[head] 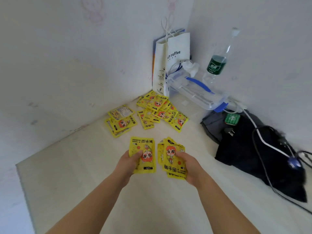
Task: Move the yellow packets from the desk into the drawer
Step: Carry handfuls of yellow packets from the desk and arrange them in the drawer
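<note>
**Asker:** Two hands are in view; what do they hold?

**Describer:** The left hand (128,163) curls its fingers and thumb round a few yellow packets (142,154). The right hand (189,168) grips a thicker fanned stack (172,157). Both are held over the desk (76,174), close side by side but not touching.

**Asker:** Where are the other packets?

**Describer:** A short pile (120,120) lies near the left wall. A larger loose heap (160,110) fills the back corner, at the foot of a standing paper bag (177,48).

**Asker:** Any containers?

**Describer:** The paper bag's inside is hidden. Beside it is a clear plastic box (195,90) with blue clips; I cannot make out its contents. A water bottle (217,65) with a green label stands behind it.

**Asker:** And free room?

**Describer:** Bare desk runs from the hands to the left edge. On the right, a dark bag (244,157) draped with cables (263,142) crowds the surface.
</note>
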